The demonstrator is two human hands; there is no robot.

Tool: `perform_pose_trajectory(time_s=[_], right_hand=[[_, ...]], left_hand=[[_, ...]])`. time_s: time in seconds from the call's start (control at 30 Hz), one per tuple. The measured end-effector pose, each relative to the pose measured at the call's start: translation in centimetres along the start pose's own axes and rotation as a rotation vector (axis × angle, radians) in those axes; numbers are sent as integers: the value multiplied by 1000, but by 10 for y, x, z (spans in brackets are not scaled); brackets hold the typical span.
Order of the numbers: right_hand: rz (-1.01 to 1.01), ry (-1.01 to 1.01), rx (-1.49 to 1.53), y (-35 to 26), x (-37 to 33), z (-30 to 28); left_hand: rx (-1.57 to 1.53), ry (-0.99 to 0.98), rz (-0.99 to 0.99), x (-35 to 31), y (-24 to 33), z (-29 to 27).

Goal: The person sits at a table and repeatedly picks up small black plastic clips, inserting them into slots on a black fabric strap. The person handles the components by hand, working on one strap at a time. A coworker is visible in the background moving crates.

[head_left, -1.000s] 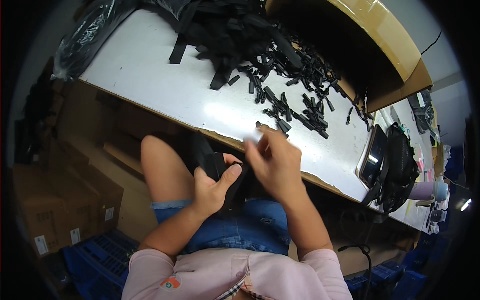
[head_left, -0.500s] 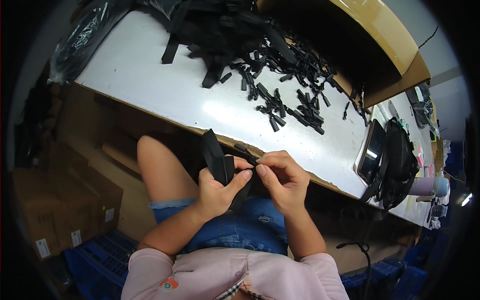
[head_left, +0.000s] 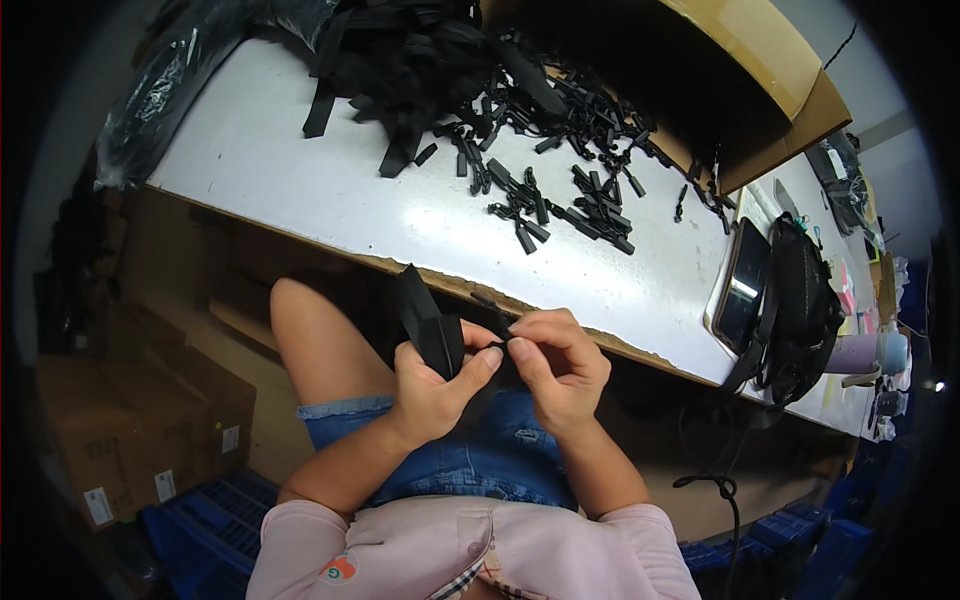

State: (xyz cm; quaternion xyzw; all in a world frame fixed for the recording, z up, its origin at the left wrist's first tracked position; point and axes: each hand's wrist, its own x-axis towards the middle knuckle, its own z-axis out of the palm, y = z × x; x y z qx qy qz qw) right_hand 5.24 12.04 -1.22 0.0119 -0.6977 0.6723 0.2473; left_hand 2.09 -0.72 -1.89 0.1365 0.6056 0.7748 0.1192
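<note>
Over my lap, just off the table's front edge, both hands meet fingertip to fingertip. A folded black fabric strap (head_left: 428,325) is gripped in my left hand (head_left: 428,388), its upper end sticking up past the fingers. Between thumb and forefinger, my right hand (head_left: 565,375) pinches a thin black cord pull (head_left: 485,300), whose dark tip points toward the table edge. Where cord and strap come together, the fingertips hide the detail. More cord pulls (head_left: 600,210) lie scattered on the white table (head_left: 300,170), beside a heap of black straps (head_left: 400,70).
An open cardboard box (head_left: 830,110) stands at the back right. Right of the pulls lie a dark-screened device (head_left: 742,285), a black bag (head_left: 800,310) and a purple bottle (head_left: 850,354). Shiny plastic wrapping (head_left: 155,110) hangs at the far left corner. Cartons (head_left: 140,420) and blue crates (head_left: 215,530) fill the lower left.
The table contents have shifted slightly left in view. My fingertips have drawn a little closer together, and less of the cord pull shows above them.
</note>
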Motion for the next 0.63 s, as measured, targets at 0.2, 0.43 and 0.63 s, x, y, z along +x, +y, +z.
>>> perform_pose_trajectory(time_s=[0.2, 0.43, 0.63], right_hand=[[-183, -157, -237, 1, 4, -6], [192, 1, 144, 1, -14, 5], [310, -59, 302, 2, -12, 2]], left_hand=[[-8, 83, -2, -4, 0, 4], [163, 28, 275, 2, -5, 1], [-101, -31, -159, -6, 8, -4]])
